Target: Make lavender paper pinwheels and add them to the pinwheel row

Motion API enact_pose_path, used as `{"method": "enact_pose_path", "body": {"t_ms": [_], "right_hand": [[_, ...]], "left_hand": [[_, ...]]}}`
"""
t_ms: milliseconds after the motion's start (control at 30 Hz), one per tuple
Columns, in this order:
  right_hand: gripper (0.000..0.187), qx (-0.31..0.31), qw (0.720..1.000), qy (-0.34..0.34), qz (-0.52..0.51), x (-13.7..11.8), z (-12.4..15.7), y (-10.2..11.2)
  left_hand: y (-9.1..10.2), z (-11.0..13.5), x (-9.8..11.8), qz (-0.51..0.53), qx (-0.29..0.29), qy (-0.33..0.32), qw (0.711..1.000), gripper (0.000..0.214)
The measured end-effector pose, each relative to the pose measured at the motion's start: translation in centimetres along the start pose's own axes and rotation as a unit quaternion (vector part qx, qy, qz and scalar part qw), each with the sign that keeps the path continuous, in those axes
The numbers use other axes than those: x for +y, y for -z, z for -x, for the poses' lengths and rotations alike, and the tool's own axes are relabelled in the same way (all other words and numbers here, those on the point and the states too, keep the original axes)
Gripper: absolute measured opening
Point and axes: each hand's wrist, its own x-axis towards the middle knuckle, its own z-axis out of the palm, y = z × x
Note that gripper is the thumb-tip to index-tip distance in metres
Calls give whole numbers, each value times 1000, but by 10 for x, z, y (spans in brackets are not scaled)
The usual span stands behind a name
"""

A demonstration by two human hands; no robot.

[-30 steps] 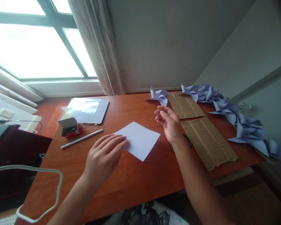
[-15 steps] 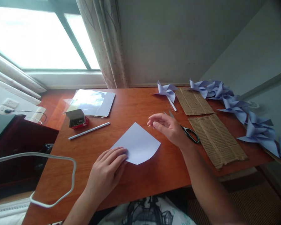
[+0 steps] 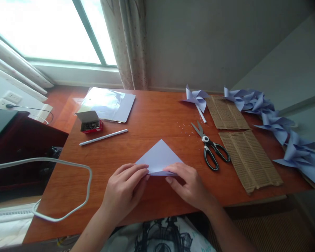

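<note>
A pale lilac sheet of paper [image 3: 161, 156] lies at the middle front of the wooden table, one corner pointing away from me. Its near part is folded up, making a straight near edge. At the left end of that edge, my left hand [image 3: 127, 183] is closed on the paper between fingers and thumb. My right hand [image 3: 187, 182] grips the right end, fingers on top and thumb at the near side. Open-bladed scissors [image 3: 206, 140] with black and white handles lie to the right of my right hand, apart from it.
Two corrugated cardboard pieces [image 3: 252, 159] lie at the right, with several paper pinwheels [image 3: 299, 148] beyond. Another pinwheel [image 3: 195, 98] on a white stick lies at the back. Left are a rolled paper stick [image 3: 103, 137], an open red box [image 3: 90, 122], a sheet pack [image 3: 107, 105] and a white cable [image 3: 88, 185].
My right hand has come down and left from above the scissors onto the paper. The near part of the sheet is now folded up. The view has shifted slightly.
</note>
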Motion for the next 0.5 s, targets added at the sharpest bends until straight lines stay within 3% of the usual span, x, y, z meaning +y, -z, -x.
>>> {"method": "enact_pose_path", "body": {"t_ms": [167, 300, 367, 500], "right_hand": [[23, 71, 994, -77, 0, 3, 12, -7], [34, 107, 984, -143, 4, 10, 10, -10], [35, 106, 983, -146, 13, 11, 5, -9], [33, 95, 985, -139, 47, 10, -8, -4]], "left_hand": [[-5, 0, 7, -4, -8, 22, 1000, 23], [-5, -2, 27, -16, 11, 38, 999, 41], [-5, -3, 42, -38, 6, 15, 999, 46], [-11, 2, 68, -89, -60, -35, 994, 50]]}}
